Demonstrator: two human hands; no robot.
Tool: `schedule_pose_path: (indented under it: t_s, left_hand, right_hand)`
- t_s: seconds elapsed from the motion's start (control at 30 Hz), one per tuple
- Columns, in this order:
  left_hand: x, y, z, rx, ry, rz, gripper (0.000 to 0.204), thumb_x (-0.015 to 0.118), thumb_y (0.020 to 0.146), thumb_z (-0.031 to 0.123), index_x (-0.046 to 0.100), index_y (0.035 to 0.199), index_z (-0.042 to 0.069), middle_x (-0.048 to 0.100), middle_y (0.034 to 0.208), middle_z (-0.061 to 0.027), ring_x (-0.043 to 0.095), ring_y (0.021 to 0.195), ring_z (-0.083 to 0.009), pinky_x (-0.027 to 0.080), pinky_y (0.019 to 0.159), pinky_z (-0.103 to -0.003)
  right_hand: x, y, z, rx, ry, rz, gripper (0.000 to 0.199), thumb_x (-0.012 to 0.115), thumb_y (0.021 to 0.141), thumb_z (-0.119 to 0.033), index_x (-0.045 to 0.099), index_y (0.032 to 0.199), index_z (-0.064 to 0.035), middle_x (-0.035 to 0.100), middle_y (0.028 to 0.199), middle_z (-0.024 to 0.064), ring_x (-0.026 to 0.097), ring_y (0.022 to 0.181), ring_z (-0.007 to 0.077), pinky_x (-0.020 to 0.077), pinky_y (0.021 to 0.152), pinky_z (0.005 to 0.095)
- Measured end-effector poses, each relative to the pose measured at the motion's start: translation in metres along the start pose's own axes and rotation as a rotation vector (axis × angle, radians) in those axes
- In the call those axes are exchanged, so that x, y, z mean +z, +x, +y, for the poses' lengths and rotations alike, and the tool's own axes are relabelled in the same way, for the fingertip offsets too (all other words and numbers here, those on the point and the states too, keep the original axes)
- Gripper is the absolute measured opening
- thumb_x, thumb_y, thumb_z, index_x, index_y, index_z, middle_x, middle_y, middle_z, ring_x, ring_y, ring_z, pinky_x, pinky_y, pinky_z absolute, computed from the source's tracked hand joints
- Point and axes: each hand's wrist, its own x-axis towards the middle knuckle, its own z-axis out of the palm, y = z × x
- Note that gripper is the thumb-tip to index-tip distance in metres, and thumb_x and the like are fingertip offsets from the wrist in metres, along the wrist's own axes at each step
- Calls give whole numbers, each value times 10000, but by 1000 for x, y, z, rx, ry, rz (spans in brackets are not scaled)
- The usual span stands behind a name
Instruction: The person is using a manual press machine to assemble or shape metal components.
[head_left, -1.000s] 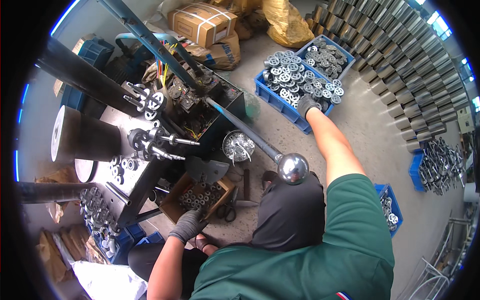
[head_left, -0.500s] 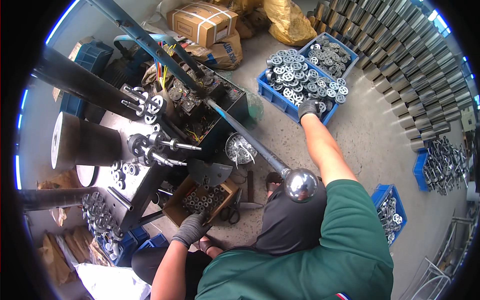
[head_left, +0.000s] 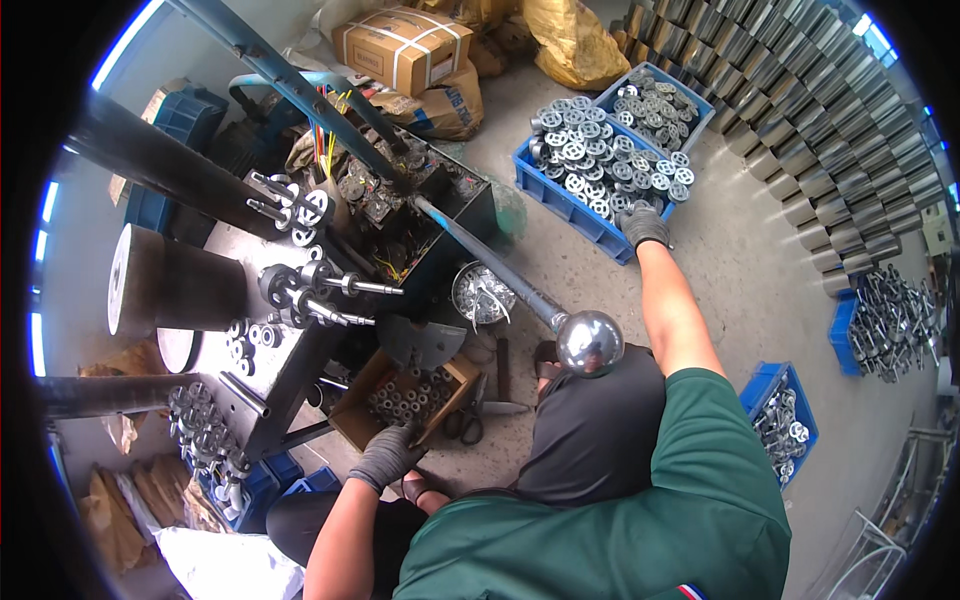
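My right hand (head_left: 645, 226), in a grey glove, is at the near right corner of a blue crate (head_left: 570, 220). Its fingers curl round one of the wheel-shaped metal parts (head_left: 597, 170) heaped there; the fingertips are mostly hidden. My left hand (head_left: 388, 456), gloved too, is at the near edge of an open cardboard box (head_left: 352, 412) with small ring-shaped metal pieces (head_left: 405, 402) inside. Its fingers are bent inward, and what they hold, if anything, does not show. A lever with a shiny ball end (head_left: 590, 343) slants down over my lap.
Left stands a machine table (head_left: 215, 350) with bearing-fitted shafts (head_left: 325, 285). A bowl of metal scraps (head_left: 482, 293) and scissors (head_left: 463, 427) lie on the floor. Another parts crate (head_left: 765, 385) is at right. Stacked metal cylinders (head_left: 800, 130) line the far right. A strapped carton (head_left: 400, 45) sits behind.
My right hand has shifted right and slightly nearer along the crate, with its fingers now curled at the corner parts. My left hand stays at the cardboard box. The view has turned slightly.
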Motion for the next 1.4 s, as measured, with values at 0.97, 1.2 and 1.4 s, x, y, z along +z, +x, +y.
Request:
schedule_pose_path:
  t_s: [0.97,1.2,1.4]
  left_hand:
    - [-5,6,3,-7,-16,-20,450,670,875,350,657,1231,75,692,1078,-259,652,1025,-442,513,912,-521]
    - [-20,-23,13,6,-1,117,424,670,859,324,651,1209,85,686,1037,-226,648,1032,-412,508,919,-501]
    - [-34,-55,41,210,-8,336,438,666,874,326,648,1214,50,674,1086,-234,644,1044,-405,511,915,-494]
  right_hand:
    - [23,50,75,250,664,64,661,595,846,-653,665,1169,-80,711,1000,185,694,857,319,546,741,445]
    - [-22,-30,58,141,1302,-488,495,501,904,-678,593,810,-201,579,648,15,560,509,166,421,462,321]
    - [-124,-165,-27,-349,1015,-862,381,660,864,-493,611,989,-137,571,670,32,581,566,171,444,502,305]
